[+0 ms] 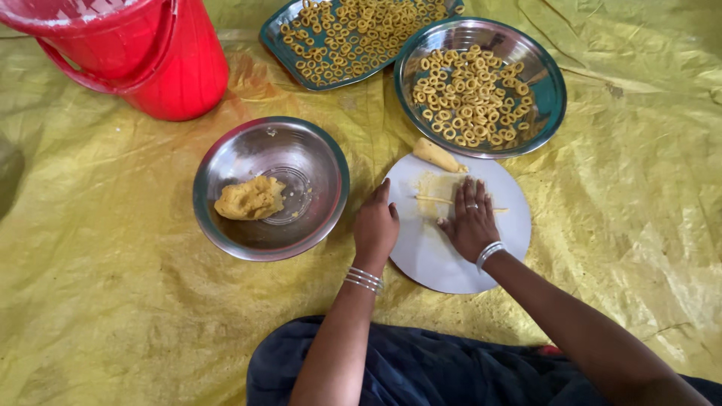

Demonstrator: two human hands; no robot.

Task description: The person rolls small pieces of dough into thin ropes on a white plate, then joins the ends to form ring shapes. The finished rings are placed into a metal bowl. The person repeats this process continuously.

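Dough strand under rolling on white board.
Thin strand lies across the board; right hand presses it flat, fingers extended, gripping nothing. Left hand, loosely curled and empty, rests at the board's edge. Dough lump sits in the bowl. Risk: uneven pressure could snap the strand.

home floor cooking spot: yellow sheet, steel bowls, dough.

Yellow sheet under bowls, trays, bucket
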